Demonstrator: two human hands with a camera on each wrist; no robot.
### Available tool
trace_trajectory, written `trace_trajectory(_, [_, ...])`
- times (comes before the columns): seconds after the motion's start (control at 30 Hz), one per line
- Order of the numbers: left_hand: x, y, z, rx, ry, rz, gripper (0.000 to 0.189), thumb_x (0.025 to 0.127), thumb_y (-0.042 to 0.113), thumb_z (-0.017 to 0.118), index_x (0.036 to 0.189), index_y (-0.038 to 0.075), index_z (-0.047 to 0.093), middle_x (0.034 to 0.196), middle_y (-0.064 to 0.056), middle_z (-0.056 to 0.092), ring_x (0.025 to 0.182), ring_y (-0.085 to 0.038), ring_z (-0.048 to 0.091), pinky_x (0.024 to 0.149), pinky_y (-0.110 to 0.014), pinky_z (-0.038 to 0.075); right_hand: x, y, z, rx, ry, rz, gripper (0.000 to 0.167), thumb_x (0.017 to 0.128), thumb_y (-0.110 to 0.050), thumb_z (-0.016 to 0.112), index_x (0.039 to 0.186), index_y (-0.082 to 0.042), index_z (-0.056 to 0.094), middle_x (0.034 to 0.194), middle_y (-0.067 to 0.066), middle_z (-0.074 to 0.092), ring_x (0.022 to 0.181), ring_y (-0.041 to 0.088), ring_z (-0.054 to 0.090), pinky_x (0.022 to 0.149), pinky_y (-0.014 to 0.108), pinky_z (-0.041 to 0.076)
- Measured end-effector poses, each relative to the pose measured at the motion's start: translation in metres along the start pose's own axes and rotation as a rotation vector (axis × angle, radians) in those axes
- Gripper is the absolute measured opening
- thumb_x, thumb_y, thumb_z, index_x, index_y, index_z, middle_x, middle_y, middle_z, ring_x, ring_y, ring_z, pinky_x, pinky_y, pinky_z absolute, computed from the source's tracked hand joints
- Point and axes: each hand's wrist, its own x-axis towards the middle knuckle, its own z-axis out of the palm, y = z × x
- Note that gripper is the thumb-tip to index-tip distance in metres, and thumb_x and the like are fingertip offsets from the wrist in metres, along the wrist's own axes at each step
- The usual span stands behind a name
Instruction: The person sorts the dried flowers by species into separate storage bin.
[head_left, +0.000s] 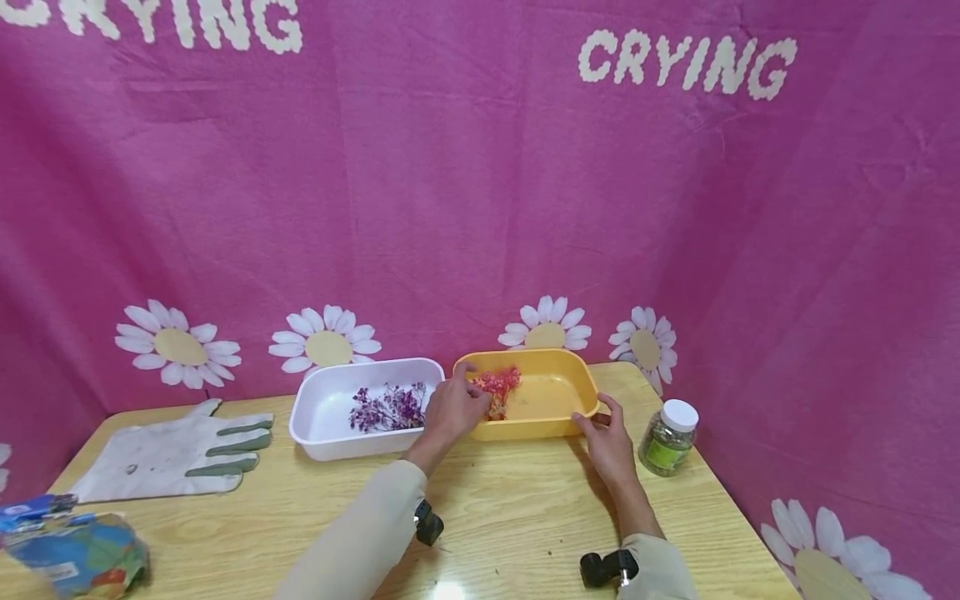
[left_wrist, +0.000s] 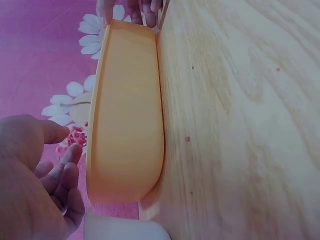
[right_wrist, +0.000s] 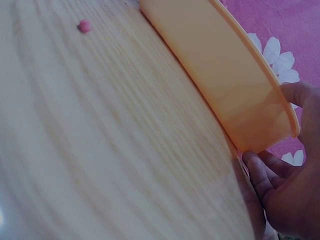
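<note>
A yellow plastic tub (head_left: 532,429) stands at the back of the table with a small bunch of red dried flowers (head_left: 500,385) in its left part. My left hand (head_left: 452,410) reaches over the tub's left end, beside the flowers. In the left wrist view its thumb and forefinger stand slightly apart close to the red blossoms, the other fingers loosely bent. My right hand (head_left: 611,446) holds the tub's right end, thumb on the rim and fingers low against the end wall. Left of it, a white tub (head_left: 352,450) contains purple dried flowers (head_left: 386,408).
A jar (head_left: 667,439) with a white lid and green label stands at the right edge. A white-and-grey work glove (head_left: 165,454) lies on the left. Colourful packaging (head_left: 82,550) sits at the front left. Small crumbs dot the wooden table (head_left: 517,508). A pink curtain (head_left: 450,208) hangs behind.
</note>
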Motion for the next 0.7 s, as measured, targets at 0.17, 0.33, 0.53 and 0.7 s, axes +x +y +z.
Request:
trace_trajectory(0.17, [-0.009,-0.008,-0.005,-0.055,0.017,0.05,0.045,0.085,0.024,0.066,0.127,0.014,0.054,0.088,0.005,0.073,0.075,-0.017,0.065,0.075,-0.036,0.051,0.0,-0.001,0.0,0.003,-0.001,0.002,0.066,0.093,-0.037,0.061,0.148,-0.021,0.029,0.127,0.018,0.054,0.122,0.031,0.055,0.09,0.034,0.042])
trace_trajectory(0.33, [-0.021,-0.016,-0.01,-0.083,0.042,0.111,0.044,0.085,0.023,0.064,0.127,0.014,0.054,0.092,0.002,0.071,0.071,-0.01,0.06,0.071,-0.033,0.049,0.0,-0.003,-0.002,0.02,-0.005,0.009,0.066,0.093,-0.036,0.061,0.148,-0.022,0.028,0.13,0.019,0.052,0.124,0.033,0.053,0.102,0.045,0.04])
trace_trajectory(0.53, [-0.035,-0.025,-0.022,-0.108,0.066,0.141,0.047,0.086,0.025,0.066,0.13,0.014,0.053,0.098,-0.001,0.07,0.086,-0.018,0.063,0.076,-0.034,0.05,0.0,-0.002,-0.001,0.026,-0.017,0.009,0.067,0.094,-0.037,0.061,0.149,-0.022,0.027,0.131,0.019,0.051,0.125,0.034,0.052,0.105,0.048,0.038])
trace_trajectory(0.7, [-0.048,-0.04,-0.031,-0.083,0.087,0.142,0.047,0.086,0.022,0.068,0.129,0.012,0.054,0.098,-0.001,0.07,0.087,-0.019,0.063,0.078,-0.035,0.049,-0.001,-0.003,0.0,0.015,-0.019,0.006,0.067,0.094,-0.038,0.06,0.149,-0.021,0.026,0.131,0.019,0.051,0.125,0.034,0.052,0.105,0.048,0.038])
